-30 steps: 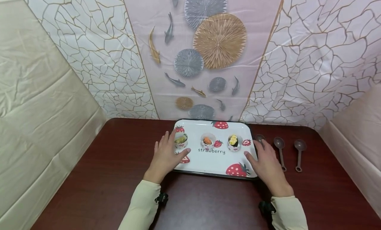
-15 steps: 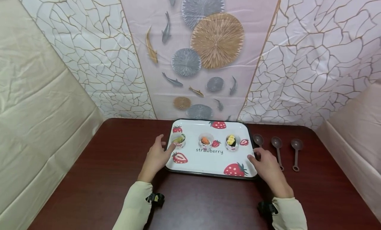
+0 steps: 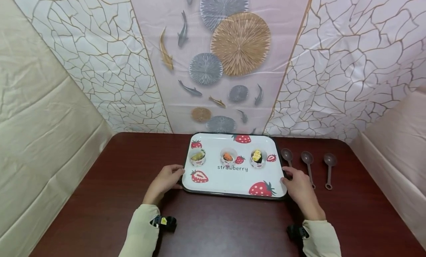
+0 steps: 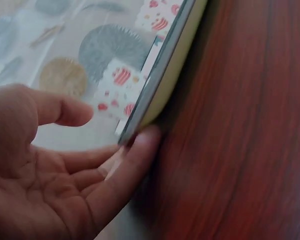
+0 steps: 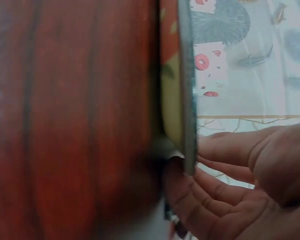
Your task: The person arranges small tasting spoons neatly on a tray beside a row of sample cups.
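Table (image 3: pixel 219 227), one tray (image 3: pixel 219 182) (two hands (image 3: pixel 164 182) (image 3: pixel 301 188) touching), three cups (image 3: pixel 198 163) (image 3: pixel 227 163) (image 3: pixel 258 165)

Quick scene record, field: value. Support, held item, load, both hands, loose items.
support: dark red-brown table
held item: white tray, strawberry print, dark rim
load: three paper cups in a row on it; left cup green food, middle cup orange, right cup yellow topping
left hand: fingers touch the tray's left edge
right hand: grips the tray's right edge
loose items: three spoons right of the tray, one partly hidden by the right hand
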`<state>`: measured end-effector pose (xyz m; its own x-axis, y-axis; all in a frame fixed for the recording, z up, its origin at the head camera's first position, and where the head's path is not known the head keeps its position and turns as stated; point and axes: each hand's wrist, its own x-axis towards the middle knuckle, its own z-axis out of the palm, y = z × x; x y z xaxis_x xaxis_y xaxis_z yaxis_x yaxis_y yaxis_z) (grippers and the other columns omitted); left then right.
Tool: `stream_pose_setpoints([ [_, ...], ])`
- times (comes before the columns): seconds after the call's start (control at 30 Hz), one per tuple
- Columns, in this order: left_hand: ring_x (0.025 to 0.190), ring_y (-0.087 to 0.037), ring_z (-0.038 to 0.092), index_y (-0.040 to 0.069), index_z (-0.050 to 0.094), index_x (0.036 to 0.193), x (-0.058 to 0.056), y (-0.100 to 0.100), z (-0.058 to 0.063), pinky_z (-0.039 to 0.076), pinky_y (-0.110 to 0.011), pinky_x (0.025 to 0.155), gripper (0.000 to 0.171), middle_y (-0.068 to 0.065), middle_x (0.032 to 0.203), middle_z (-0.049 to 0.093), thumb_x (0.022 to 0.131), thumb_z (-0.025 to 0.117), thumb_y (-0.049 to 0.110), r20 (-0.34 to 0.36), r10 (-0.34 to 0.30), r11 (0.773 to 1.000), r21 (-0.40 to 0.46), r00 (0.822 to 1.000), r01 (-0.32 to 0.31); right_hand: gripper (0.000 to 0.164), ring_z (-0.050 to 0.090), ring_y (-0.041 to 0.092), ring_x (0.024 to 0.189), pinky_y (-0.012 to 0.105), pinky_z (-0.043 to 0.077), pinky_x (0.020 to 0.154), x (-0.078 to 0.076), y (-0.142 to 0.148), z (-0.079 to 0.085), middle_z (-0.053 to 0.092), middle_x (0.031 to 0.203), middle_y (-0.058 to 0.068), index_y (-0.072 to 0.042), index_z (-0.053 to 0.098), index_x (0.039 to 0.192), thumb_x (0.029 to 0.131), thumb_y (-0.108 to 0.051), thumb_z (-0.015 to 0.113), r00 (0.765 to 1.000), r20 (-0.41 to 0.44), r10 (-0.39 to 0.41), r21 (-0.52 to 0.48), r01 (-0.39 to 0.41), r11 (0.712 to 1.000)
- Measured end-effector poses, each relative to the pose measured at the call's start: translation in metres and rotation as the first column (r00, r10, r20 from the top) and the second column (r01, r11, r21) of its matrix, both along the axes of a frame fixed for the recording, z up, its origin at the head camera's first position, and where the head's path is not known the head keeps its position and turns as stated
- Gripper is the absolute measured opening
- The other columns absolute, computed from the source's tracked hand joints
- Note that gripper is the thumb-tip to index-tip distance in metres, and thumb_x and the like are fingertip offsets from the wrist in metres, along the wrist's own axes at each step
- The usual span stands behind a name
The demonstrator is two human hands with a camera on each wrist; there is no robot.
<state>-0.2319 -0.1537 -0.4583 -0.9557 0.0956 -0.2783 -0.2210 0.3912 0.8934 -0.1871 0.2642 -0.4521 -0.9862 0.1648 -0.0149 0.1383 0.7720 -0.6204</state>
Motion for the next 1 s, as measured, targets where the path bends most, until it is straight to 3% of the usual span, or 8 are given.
stream_pose_setpoints([
  [0.17,0.095,-0.022,0.071,-0.009,0.055,0.145,0.0,-0.014,-0.003,0.065,-0.034,0.077,0.04,-0.028,0.137,0.06,0.111,0.052,0.013,0.052,-0.019,0.997,0.08,0.998,0.015,0.04,0.066,0.037,0.098,0.035,0.051,0.071,-0.001,0.003,-0.006,0.068,0.125,0.034,0.009,0.064,0.137,0.098,0.0,0.068,0.999,-0.036,-0.025,-0.055,0.022,0.998],
  [0.3,0.084,-0.017,0.073,-0.012,0.057,0.141,0.001,-0.021,-0.009,0.065,-0.033,0.078,0.038,-0.027,0.132,0.065,0.108,0.058,0.008,0.05,-0.02,0.995,0.098,0.999,0.015,0.039,0.065,0.033,0.094,0.032,0.048,0.07,-0.002,0.004,-0.008,0.069,0.121,0.031,0.008,0.066,0.135,0.097,0.0,0.069,0.999,-0.051,-0.011,-0.078,0.007,0.997],
  [0.57,0.085,-0.013,0.072,-0.008,0.065,0.135,-0.004,-0.021,-0.021,0.065,-0.029,0.075,0.036,-0.02,0.126,0.07,0.103,0.067,0.009,0.055,0.041,0.986,0.157,0.998,-0.049,0.038,0.065,0.036,0.102,0.037,0.052,0.076,0.001,0.009,-0.001,0.068,0.126,0.031,0.007,0.064,0.138,0.104,-0.01,0.064,1.0,-0.008,0.002,-0.067,-0.002,0.998],
  [0.7,0.086,-0.011,0.071,-0.008,0.066,0.133,-0.006,-0.017,-0.025,0.064,-0.028,0.075,0.035,-0.018,0.121,0.073,0.102,0.068,0.009,0.06,0.032,0.983,0.18,0.998,-0.043,0.04,0.071,0.032,0.089,0.036,0.055,0.069,0.006,0.016,0.002,0.067,0.125,0.033,0.008,0.064,0.136,0.108,-0.02,0.059,0.999,-0.004,-0.043,-0.067,0.043,0.997],
  [0.83,0.086,-0.011,0.072,-0.007,0.068,0.131,-0.007,-0.018,-0.027,0.065,-0.028,0.075,0.034,-0.015,0.115,0.075,0.101,0.07,0.008,0.069,0.043,0.983,0.173,0.997,-0.055,0.043,0.068,0.023,0.072,0.033,0.051,0.06,0.008,0.023,0.003,0.071,0.111,0.028,0.007,0.065,0.134,0.11,-0.027,0.056,0.995,-0.035,-0.096,-0.067,0.093,0.993],
  [0.93,0.087,-0.012,0.072,-0.006,0.069,0.131,-0.008,-0.021,-0.026,0.065,-0.029,0.075,0.034,-0.014,0.115,0.076,0.1,0.071,0.008,0.063,0.057,0.983,0.173,0.996,-0.067,0.042,0.061,0.022,0.073,0.033,0.046,0.06,0.004,0.03,0.004,0.072,0.103,0.024,0.006,0.066,0.131,0.109,-0.028,0.057,0.991,-0.073,-0.112,-0.041,0.109,0.993],
  [1.0,0.087,-0.012,0.072,-0.006,0.069,0.131,-0.009,-0.022,-0.025,0.065,-0.029,0.075,0.035,-0.015,0.115,0.076,0.099,0.071,0.008,0.059,0.06,0.982,0.175,0.996,-0.069,0.041,0.061,0.025,0.074,0.033,0.045,0.059,-0.001,0.033,0.005,0.071,0.107,0.026,0.007,0.066,0.131,0.109,-0.026,0.058,0.99,-0.091,-0.106,-0.03,0.104,0.994],
])
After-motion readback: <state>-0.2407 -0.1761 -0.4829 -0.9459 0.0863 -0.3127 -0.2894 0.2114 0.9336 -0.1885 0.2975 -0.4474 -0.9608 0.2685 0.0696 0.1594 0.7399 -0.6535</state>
